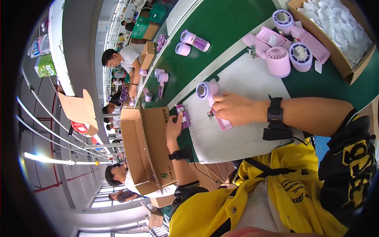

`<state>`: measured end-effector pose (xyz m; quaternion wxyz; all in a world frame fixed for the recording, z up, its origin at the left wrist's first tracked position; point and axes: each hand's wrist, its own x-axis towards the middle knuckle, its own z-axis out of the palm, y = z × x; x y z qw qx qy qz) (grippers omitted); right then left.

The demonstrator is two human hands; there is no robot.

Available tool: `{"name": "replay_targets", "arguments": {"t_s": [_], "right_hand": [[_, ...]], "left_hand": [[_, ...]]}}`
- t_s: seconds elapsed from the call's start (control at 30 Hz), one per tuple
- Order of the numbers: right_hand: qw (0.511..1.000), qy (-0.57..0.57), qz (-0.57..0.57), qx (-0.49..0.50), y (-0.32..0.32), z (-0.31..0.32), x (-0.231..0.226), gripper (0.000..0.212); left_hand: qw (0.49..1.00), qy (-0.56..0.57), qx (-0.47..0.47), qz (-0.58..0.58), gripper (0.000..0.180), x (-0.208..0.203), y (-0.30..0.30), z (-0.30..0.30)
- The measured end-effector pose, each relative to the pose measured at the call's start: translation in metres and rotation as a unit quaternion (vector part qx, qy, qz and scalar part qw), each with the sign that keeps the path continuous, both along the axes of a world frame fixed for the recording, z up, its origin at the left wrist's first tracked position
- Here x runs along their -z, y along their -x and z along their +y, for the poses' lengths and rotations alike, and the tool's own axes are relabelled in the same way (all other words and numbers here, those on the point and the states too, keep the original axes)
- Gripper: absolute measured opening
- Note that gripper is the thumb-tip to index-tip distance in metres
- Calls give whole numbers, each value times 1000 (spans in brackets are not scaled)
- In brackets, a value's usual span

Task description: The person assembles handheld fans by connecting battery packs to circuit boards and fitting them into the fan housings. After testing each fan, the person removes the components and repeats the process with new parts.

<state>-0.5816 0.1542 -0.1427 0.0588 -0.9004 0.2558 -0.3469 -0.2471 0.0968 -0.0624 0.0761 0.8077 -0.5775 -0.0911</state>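
Observation:
In my right hand [233, 106] is a pink handheld fan [207, 90], its round lilac head pointing away from the fingers. The fan's handle [224, 123] is uncased, and a small green circuit board [210, 113] with wires shows beside it. My left hand [173, 125] closes round a small purple part [184, 118] beside a cardboard box; its exact kind is partly hidden by the fingers. A pale work mat [252, 91] lies under the fan.
Several pink fans [278, 61] and open casings lie at the far right, by a carton of white slips [339, 27]. More fans [191, 41] sit on the green belt [221, 23]. An open cardboard box [150, 146] stands at left. Co-workers [126, 59] are beyond.

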Motion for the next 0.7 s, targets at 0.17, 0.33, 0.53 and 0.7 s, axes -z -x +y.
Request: {"name": "replay_targets", "arguments": {"t_s": [0.17,0.33,0.53,0.7], "right_hand": [[999,-36,-9,6,3,1,4,17],[960,-175,-219,-11,8,7,-8,19],[689,-553,-460,-92,17,15,-28,13],[680,-505,-530,-42,14,10,-11,21]], "left_hand": [[980,79,44,-175,53,-23,15,15],[962,214,140,-92,29,-51,78,37],[783,230,577,26,41,-34,185,69],[804,209,546,105,52,-14,210,73]]}}
